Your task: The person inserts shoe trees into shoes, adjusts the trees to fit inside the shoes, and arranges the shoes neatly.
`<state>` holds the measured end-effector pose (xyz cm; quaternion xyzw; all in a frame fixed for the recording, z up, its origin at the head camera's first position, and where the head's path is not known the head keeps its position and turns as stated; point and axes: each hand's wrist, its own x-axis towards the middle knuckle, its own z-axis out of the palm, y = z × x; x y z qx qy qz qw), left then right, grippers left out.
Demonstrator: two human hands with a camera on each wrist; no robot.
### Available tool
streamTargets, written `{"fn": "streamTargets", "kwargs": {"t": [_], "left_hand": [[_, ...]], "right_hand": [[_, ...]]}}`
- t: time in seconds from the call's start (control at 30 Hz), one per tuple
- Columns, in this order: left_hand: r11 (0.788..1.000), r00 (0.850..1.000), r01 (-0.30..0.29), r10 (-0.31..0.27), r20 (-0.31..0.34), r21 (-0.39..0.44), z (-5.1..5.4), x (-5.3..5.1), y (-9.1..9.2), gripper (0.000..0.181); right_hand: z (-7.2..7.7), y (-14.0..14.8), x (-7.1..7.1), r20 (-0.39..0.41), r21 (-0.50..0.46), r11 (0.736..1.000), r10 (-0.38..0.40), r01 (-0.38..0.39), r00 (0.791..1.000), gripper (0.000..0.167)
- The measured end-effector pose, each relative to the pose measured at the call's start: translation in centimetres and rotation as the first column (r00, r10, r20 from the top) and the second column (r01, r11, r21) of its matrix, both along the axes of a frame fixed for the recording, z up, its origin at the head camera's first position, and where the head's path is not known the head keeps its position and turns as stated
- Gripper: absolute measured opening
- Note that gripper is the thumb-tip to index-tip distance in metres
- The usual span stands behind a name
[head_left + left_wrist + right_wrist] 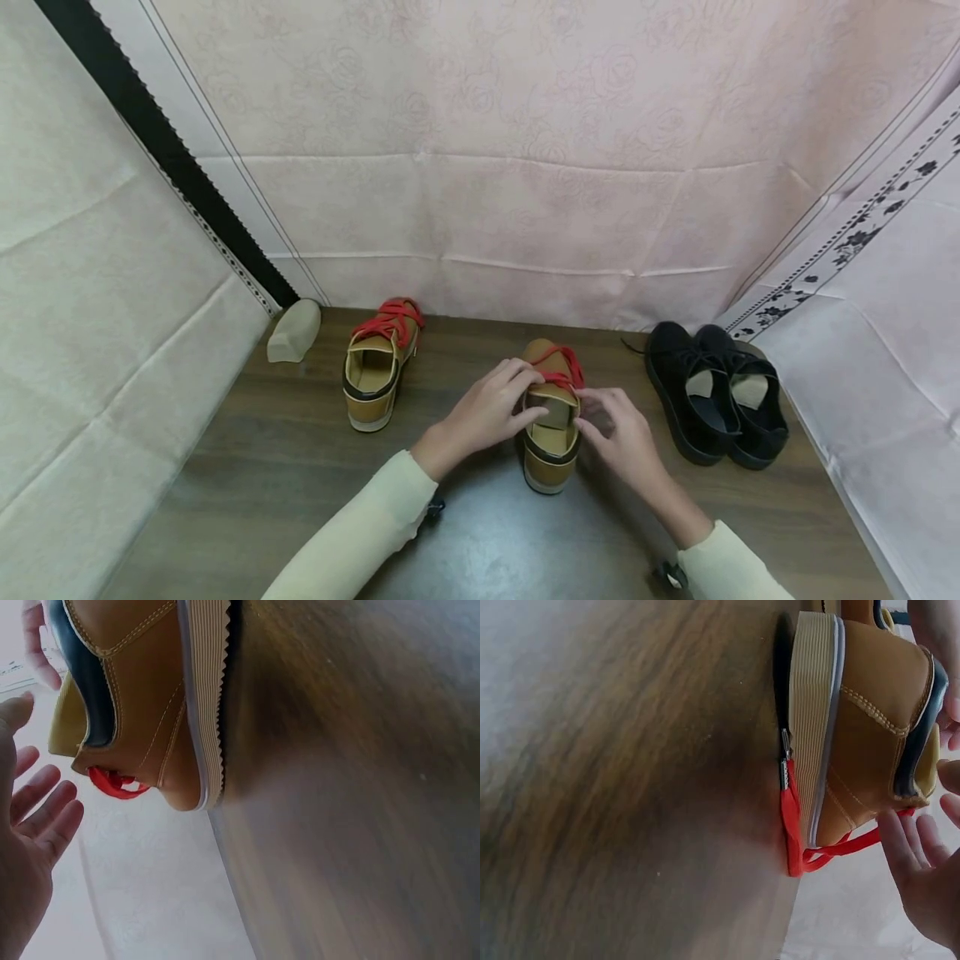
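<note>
A tan shoe (pixel 550 471) with red laces (pixel 566 367) and a dark collar stands on the floor, its heel toward me. My left hand (pixel 495 407) is at the shoe's left side, thumb and fingers spread apart beside the opening; the left wrist view shows a gap between the fingers (pixel 49 802) and the shoe. At the right side is my right hand (pixel 618 437), its fingertips (pixel 891 829) at the upper edge by the laces. Its thumb lies near the opening. A red lace end hangs down the shoe's right side to the floor in the right wrist view.
A matching tan shoe (pixel 371 396) with red laces stands to the left. Farther left, a pale shoe insert (pixel 295 332) sits by the wall. Two black shoes (pixel 686 408) with pale inserts inside stand at the right. Paper-covered walls (pixel 487 225) border the wooden floor (pixel 285 467).
</note>
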<state>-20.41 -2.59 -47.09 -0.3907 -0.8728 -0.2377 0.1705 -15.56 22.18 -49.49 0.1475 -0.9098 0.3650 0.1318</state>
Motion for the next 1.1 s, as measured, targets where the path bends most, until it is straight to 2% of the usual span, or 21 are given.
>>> {"fn": "streamTargets", "kwargs": {"t": [0.13, 0.33, 0.57, 0.73, 0.93, 1.1], "left_hand": [[1.000, 0.999, -0.019, 0.019, -0.027, 0.004, 0.1, 0.4, -0.9, 0.045], [0.999, 0.998, -0.050, 0.050, -0.044, 0.003, -0.1, 0.7, -2.3, 0.050], [0.995, 0.996, -0.092, 0.092, 0.000, -0.044, -0.4, 1.2, -4.0, 0.060], [0.988, 0.991, -0.123, 0.127, 0.038, -0.098, -0.5, 1.3, -5.0, 0.064], [0.976, 0.982, -0.154, 0.168, 0.087, -0.152, -0.8, 1.4, -5.4, 0.067], [0.965, 0.978, -0.163, 0.186, 0.096, -0.207, -1.2, 1.3, -5.4, 0.070]], "right_hand": [[0.2, -0.3, 0.7, -0.094, 0.063, 0.997, 0.055, -0.049, 0.994, 0.044], [0.5, -0.6, 1.3, -0.202, 0.126, 0.986, 0.129, -0.105, 0.971, 0.043], [0.4, -0.9, 1.6, -0.309, 0.172, 0.957, 0.276, -0.232, 0.910, 0.040], [0.2, -1.3, 1.9, -0.311, 0.210, 0.925, 0.370, -0.316, 0.875, 0.032], [-0.1, -1.9, 2.3, -0.294, 0.292, 0.890, 0.433, -0.351, 0.852, 0.030], [-0.2, -2.3, 2.7, -0.252, 0.349, 0.878, 0.425, -0.328, 0.870, 0.035]]}}
